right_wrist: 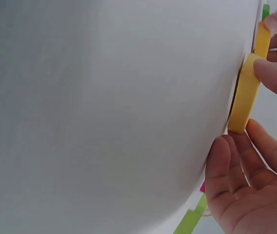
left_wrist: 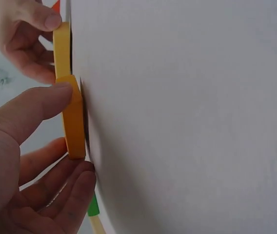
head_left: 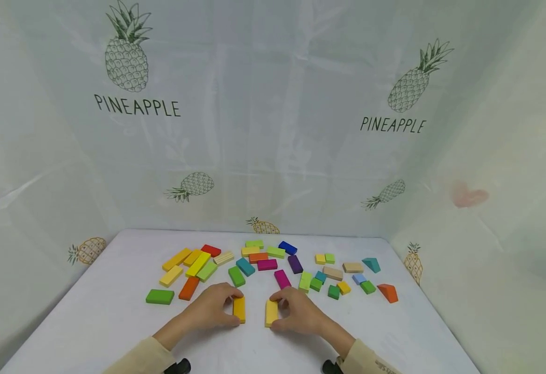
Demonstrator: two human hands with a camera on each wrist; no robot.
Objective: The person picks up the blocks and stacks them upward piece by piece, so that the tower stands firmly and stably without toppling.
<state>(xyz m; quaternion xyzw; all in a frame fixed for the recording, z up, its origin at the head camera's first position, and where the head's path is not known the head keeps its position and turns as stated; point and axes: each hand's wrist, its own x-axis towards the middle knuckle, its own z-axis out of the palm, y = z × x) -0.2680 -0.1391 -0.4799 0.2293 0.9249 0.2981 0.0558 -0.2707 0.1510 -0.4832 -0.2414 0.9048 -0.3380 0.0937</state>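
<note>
- Orange block point(head_left: 239, 310) & pale-yellow block point(head_left: 271, 313), head view: apart, on or just above white table point(head_left: 254, 356), ends pinched by L hand point(head_left: 213, 306) & R hand point(head_left: 299, 311) resp.
- L wrist view: thumb & fingers span orange block's ends; prob. light, stiff, not fragile.
- R wrist view: same grip, pale-yellow block; smooth faces may slip, ends best hold.

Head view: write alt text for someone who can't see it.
A left hand holds a deep yellow block and a right hand a pale yellow block at a white table. Colorful blocks lie beyond, before a pineapple-print sheet.
</note>
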